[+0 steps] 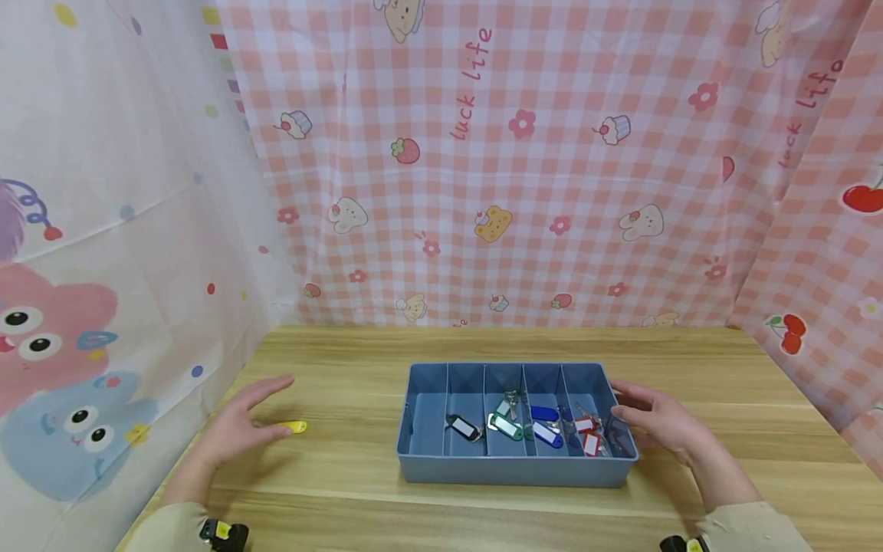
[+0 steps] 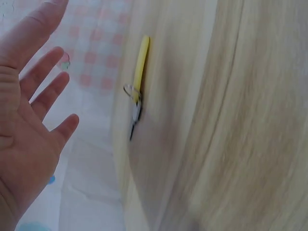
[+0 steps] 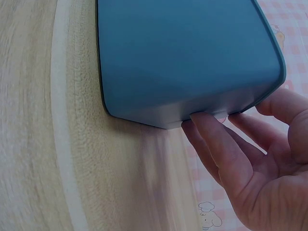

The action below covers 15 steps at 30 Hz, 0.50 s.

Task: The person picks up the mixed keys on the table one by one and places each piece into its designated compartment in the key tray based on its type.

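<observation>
My left hand [image 1: 237, 425] is held over the left of the table with fingers spread and thumb apart, holding nothing. Close by it lies a yellow key tag [image 1: 297, 426]; in the left wrist view the tag [image 2: 141, 67] carries a ring and a small key [image 2: 136, 113]. At the right end of a blue divided tray [image 1: 517, 469], my right hand [image 1: 658, 418] touches the end wall with fairly straight fingers [image 3: 219, 144]. Inside the tray are a black key tag [image 1: 464, 428], green key tags [image 1: 507, 426], blue key tags [image 1: 547, 434] and red key tags [image 1: 591, 444], grouped in separate compartments.
A wooden table [image 1: 331, 498] carries the tray and the yellow tag. Behind it hangs a pink checked cloth [image 1: 517, 176]; a white printed cloth [image 1: 152, 253] hangs on the left. Thin dividers [image 1: 485, 399] split the tray.
</observation>
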Each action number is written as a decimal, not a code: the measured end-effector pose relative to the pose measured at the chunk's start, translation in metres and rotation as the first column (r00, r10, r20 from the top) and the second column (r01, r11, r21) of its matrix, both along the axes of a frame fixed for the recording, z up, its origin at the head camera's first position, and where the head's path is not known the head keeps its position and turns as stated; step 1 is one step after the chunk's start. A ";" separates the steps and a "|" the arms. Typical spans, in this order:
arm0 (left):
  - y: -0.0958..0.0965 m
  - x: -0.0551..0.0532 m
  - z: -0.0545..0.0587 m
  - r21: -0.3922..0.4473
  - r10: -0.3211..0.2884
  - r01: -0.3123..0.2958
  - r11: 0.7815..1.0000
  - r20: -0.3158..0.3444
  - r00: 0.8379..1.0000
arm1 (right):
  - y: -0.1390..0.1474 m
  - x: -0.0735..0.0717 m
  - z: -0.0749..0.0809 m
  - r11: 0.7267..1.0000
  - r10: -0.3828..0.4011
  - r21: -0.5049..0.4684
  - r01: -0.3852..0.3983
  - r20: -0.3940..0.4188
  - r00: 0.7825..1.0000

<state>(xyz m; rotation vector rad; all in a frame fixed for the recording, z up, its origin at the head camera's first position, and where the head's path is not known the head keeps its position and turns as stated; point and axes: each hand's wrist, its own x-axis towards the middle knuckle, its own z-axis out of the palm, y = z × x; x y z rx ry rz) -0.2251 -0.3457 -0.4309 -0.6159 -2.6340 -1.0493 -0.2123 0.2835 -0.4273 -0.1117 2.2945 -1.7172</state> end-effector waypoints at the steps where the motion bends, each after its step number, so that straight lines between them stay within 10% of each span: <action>1: -0.003 0.000 -0.002 0.002 -0.011 0.011 1.000 -0.004 1.000 | 0.000 0.000 0.000 1.000 0.001 0.000 -0.001 -0.001 1.000; 15: -0.021 -0.006 -0.014 -0.078 -0.069 0.065 0.995 -0.046 0.997 | -0.001 0.001 0.002 1.000 0.009 -0.014 -0.009 -0.007 1.000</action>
